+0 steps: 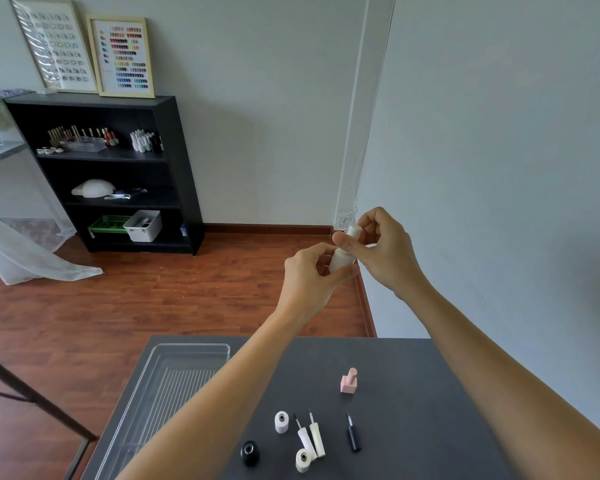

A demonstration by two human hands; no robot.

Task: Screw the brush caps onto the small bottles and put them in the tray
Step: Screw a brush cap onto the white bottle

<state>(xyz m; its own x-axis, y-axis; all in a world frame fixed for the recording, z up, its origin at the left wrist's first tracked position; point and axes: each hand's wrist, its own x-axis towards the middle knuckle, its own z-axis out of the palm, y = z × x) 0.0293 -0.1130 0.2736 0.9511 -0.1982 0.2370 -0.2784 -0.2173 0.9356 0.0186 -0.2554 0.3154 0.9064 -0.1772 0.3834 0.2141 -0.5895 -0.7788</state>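
Head | dark table (413,375) | wood floor (153,299) | black shelf (174,168)

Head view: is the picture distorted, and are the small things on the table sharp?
Head view: wide-angle bending leans the bookshelf and curves the wall corner; light is soft and even; the brush caps and open bottles on the table look sharp.
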